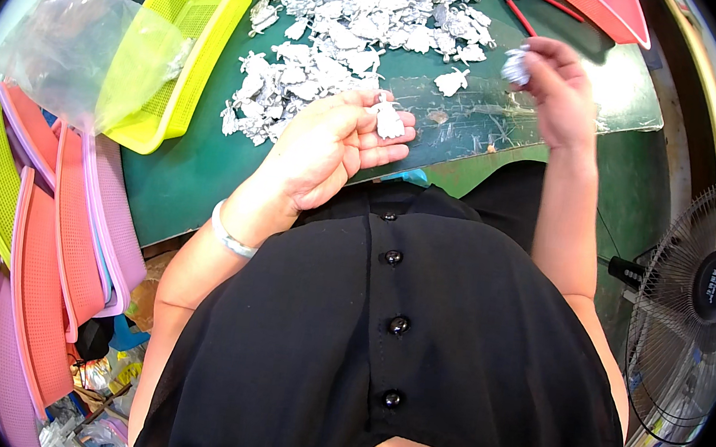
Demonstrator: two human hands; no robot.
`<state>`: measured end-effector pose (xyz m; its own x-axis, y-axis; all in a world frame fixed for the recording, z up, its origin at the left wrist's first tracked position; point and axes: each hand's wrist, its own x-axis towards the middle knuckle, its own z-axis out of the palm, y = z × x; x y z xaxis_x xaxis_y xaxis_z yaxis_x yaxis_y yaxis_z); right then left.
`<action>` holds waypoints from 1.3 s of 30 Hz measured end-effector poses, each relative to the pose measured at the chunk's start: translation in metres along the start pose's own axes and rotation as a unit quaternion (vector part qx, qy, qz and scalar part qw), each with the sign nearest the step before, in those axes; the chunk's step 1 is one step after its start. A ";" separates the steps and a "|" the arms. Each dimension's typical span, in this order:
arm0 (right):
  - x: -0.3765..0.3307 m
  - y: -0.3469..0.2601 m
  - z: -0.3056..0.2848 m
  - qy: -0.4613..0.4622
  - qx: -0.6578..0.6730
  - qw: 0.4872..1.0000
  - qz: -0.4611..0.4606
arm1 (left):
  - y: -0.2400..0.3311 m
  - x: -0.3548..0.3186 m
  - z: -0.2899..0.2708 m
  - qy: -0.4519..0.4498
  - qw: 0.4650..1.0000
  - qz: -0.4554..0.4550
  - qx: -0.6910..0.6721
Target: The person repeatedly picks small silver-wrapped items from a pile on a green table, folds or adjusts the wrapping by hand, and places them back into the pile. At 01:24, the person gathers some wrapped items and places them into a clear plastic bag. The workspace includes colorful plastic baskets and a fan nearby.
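Head view: left hand was palm-up over the near edge of the green tabletop, fingers loosely curled, thumb pinching a small silver piece. Right hand was raised, wrist bent, fingers closed on another silver piece. Pile of silver pieces lay beyond, yellow basket to its left.

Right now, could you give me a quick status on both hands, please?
Left hand holds one silver piece. Right hand pinches another piece. Silver pile behind, nothing blocking.
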<state>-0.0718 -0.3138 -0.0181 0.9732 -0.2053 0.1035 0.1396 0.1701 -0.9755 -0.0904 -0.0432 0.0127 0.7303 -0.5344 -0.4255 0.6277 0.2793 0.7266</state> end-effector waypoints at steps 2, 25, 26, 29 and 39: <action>0.016 -0.003 -0.031 0.096 -0.091 0.991 -0.029 | -0.001 0.000 -0.002 0.001 1.000 0.002 -0.001; -0.030 0.018 0.061 -0.114 -0.344 0.909 -0.205 | -0.007 -0.020 -0.031 0.053 0.998 0.005 0.036; -0.033 0.019 0.071 -0.137 -0.360 0.891 -0.239 | -0.010 -0.019 -0.036 0.051 0.998 0.007 0.026; -0.035 0.020 0.091 -0.204 -0.421 0.848 -0.249 | -0.011 -0.019 -0.039 0.056 0.998 0.011 0.014; -0.029 0.029 0.097 -0.215 -0.374 0.872 -0.232 | -0.008 -0.018 -0.043 0.076 0.996 -0.023 0.037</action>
<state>-0.0783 -0.2095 -0.0309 0.8448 0.3237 0.4260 0.5346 -0.5444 -0.6464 -0.0975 -0.0014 -0.0089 0.7376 -0.4160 -0.5318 0.6437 0.1954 0.7399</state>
